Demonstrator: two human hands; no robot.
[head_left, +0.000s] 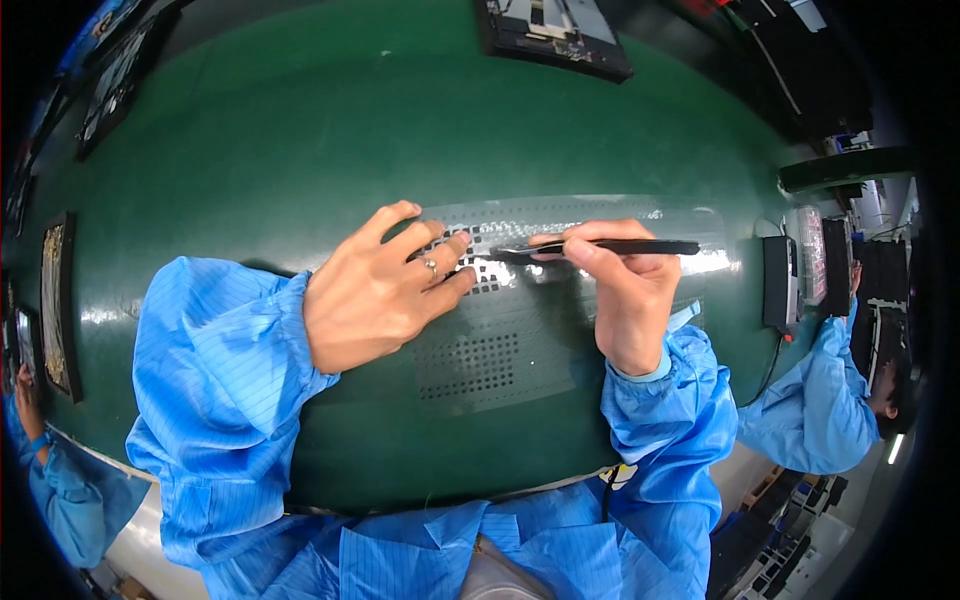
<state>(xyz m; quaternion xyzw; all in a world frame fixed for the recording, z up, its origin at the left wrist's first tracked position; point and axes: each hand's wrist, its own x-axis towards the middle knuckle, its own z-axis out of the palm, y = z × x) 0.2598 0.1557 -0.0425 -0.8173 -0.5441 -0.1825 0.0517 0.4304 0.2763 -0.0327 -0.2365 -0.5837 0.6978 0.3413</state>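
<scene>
A clear plastic sheet (560,355) lies flat on the green table in front of me, with rows of small dark pieces and holes in it. My left hand (380,290) rests on the sheet's left part, palm down and fingers spread, a ring on one finger. Between thumb and fingers, my right hand (632,295) grips black tweezers (640,246), held nearly level over the sheet. Their tips point left, toward small dark squares (488,284) beside my left fingertips. Whether the tips touch a square I cannot tell. Nearer to me is another block of dark pieces (470,362).
Black-framed trays stand on the green table (290,130): one tray (560,35) at the far edge, another tray (58,310) at the left. A black box (778,280) with a cable stands at the right. Blue-sleeved people sit at the right (815,405) and left (80,495).
</scene>
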